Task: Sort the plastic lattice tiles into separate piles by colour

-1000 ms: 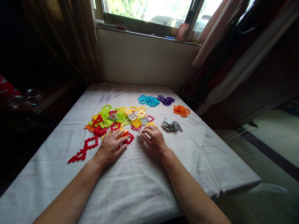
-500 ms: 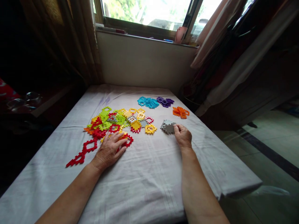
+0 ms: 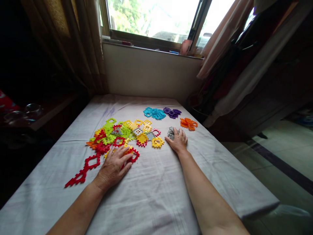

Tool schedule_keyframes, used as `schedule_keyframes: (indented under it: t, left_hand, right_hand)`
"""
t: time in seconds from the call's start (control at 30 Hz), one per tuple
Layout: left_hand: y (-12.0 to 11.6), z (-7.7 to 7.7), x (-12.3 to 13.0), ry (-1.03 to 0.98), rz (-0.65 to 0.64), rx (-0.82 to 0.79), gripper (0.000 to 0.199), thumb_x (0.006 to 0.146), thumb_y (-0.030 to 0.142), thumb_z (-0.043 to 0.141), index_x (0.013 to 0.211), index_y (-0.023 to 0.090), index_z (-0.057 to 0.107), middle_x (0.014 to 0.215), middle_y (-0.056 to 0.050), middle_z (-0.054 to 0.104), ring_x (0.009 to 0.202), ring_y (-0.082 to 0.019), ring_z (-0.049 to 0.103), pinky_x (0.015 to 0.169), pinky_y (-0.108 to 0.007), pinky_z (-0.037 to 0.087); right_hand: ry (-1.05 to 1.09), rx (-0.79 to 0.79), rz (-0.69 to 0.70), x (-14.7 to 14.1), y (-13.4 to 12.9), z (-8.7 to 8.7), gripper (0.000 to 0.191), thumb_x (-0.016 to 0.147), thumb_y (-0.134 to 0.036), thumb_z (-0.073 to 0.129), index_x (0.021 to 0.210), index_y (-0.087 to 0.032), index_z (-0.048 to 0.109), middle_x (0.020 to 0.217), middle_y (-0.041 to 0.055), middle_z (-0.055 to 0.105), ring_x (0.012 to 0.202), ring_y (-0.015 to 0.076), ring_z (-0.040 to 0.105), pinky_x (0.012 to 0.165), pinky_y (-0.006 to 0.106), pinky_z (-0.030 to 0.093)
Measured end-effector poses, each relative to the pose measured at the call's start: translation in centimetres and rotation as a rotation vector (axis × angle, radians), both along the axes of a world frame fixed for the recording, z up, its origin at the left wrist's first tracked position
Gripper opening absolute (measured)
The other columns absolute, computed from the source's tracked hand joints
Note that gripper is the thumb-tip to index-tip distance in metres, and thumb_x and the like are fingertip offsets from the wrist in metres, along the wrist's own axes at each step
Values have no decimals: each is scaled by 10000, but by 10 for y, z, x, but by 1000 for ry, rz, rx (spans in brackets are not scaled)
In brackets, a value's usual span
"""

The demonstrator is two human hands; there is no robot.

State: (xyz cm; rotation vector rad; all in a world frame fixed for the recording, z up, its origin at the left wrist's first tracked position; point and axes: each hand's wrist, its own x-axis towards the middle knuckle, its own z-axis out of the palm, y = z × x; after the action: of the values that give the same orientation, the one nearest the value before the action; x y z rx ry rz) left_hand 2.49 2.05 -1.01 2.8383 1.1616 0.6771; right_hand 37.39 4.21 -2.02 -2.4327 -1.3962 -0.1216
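Note:
Flat toothed plastic pieces lie on a table with a pale cloth. My left hand rests with fingers spread on red and yellow pieces at the near side of a mixed pile. That pile holds green pieces, red pieces trailing toward the near left, and yellow pieces at its right. My right hand lies with fingers apart over a small stack of grey pieces, partly covering it. Behind are a blue pile, a purple pile and an orange pile.
The cloth-covered table reaches a wall below a window. A brown curtain hangs at the left, and pink and white cloths hang at the right. Transparent round objects sit on a dark surface at the far left.
My right hand has gone from pinching a grey piece at the stack's right side to lying over the stack with its fingers spread. My left hand stays on the pile. The view has tilted slightly.

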Motion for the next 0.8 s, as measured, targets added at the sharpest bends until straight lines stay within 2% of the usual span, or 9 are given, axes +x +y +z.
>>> schedule_keyframes:
  t: [0.13, 0.27, 0.4, 0.53, 0.63, 0.7, 0.8]
  left_hand:
    - [0, -2, -1, -2, 0, 5, 332, 955, 421, 481, 1198, 319, 683, 1385, -73, 616, 1310, -324, 526, 1106, -617, 340]
    - [-2, -2, -2, -3, 4, 9, 315, 953, 397, 502, 1199, 313, 679, 1402, -59, 604, 1331, -305, 511, 1134, -591, 326]
    - [-3, -1, 0, 10, 11, 12, 300, 951, 376, 512, 1192, 312, 679, 1403, -54, 603, 1338, -306, 504, 1138, -601, 319]
    - [-3, 1, 2, 13, 22, 18, 292, 953, 365, 511, 1185, 314, 681, 1420, -55, 589, 1350, -307, 492, 1144, -612, 307]
    - [-3, 1, 2, 14, 28, 9, 289, 951, 366, 515, 1179, 314, 684, 1435, -59, 575, 1361, -307, 480, 1146, -605, 308]
    - [-3, 1, 2, 15, 22, 3, 288, 950, 366, 514, 1177, 314, 685, 1431, -57, 579, 1358, -305, 484, 1144, -606, 312]
    - [-3, 2, 2, 7, 19, 0, 286, 953, 368, 509, 1171, 312, 686, 1421, -56, 588, 1347, -302, 495, 1139, -607, 319]
  right_hand:
    - [-22, 19, 23, 10, 40, 3, 668, 860, -535, 612, 1452, -276, 446, 1516, 148, 394, 1399, 318, 333, 1100, 477, 298]
    - [-16, 60, 12, 17, 77, 1, 626, 848, -515, 622, 1417, -285, 497, 1474, 141, 436, 1357, 326, 368, 1085, 504, 319]
    - [0, 140, 11, 20, 97, -2, 616, 840, -527, 602, 1389, -256, 533, 1449, 159, 461, 1335, 335, 386, 1082, 542, 307]
    - [-38, 249, 14, 17, 92, -1, 615, 857, -529, 556, 1387, -219, 547, 1470, 178, 444, 1351, 351, 375, 1093, 578, 276]
    - [-70, 334, 67, 8, 78, 2, 512, 867, -449, 546, 1316, -213, 618, 1460, 158, 472, 1359, 352, 376, 1109, 564, 266]
    - [-56, 340, 187, -1, 68, 6, 393, 870, -392, 550, 1198, -232, 696, 1407, 126, 540, 1348, 336, 401, 1114, 531, 284]
    - [-13, 252, 465, -19, 56, 15, 274, 868, -371, 588, 1061, -271, 755, 1337, 82, 618, 1346, 311, 425, 1114, 498, 305]
